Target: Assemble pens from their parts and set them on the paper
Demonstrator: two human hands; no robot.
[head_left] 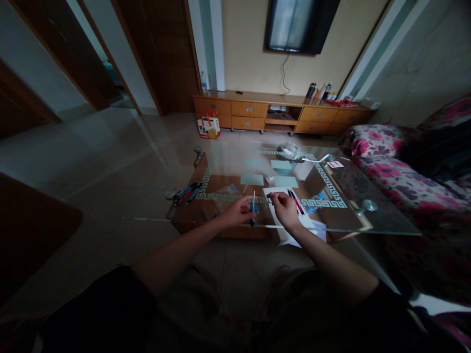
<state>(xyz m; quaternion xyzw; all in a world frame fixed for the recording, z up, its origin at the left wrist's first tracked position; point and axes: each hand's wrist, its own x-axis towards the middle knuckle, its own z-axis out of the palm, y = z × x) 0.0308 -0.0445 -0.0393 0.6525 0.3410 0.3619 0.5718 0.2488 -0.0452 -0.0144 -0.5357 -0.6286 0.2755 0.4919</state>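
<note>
Bare forearms reach over the glass tabletop point(368, 220), left hand point(239, 212) pinching a blue pen point(253, 210) upright beside the white paper point(290, 215), right hand point(284, 207) curled, holding something unclear; steady, aligned grip advisable.

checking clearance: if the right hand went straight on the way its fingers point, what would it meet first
Probably the thin white-and-blue pen held upright by the left hand; the right hand points left toward it. Depth is unclear.

Pen held upright over the front edge of the glass table.
The pen point(253, 208) was thin, pale along its upper shaft, blue at the middle and dark at the lower tip. It stood nearly vertical, just left of a white paper sheet point(281, 208).
</note>
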